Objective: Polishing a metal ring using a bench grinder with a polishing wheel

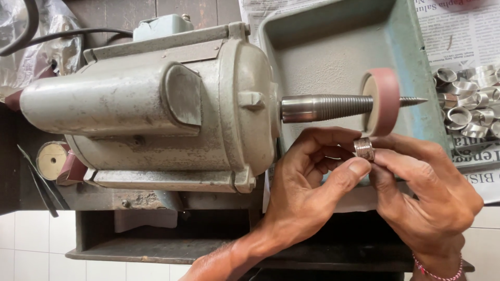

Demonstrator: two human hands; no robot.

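A small silver metal ring (364, 149) is pinched between the fingertips of both hands. My left hand (307, 182) grips it from the left with thumb and forefinger. My right hand (427, 192) grips it from the right. The ring sits just under the lower edge of a pink-brown abrasive wheel (385, 101). That wheel is mounted on a tapered threaded steel spindle (328, 107) sticking out of a grey electric motor (156, 109). Whether the ring touches the wheel cannot be told.
A worn teal metal tray (323, 47) lies behind the wheel. Several shiny metal rings (471, 101) are heaped on newspaper (463, 31) at the right. A spare wheel (52, 160) rests left of the motor base. A black cable (62, 34) runs at the top left.
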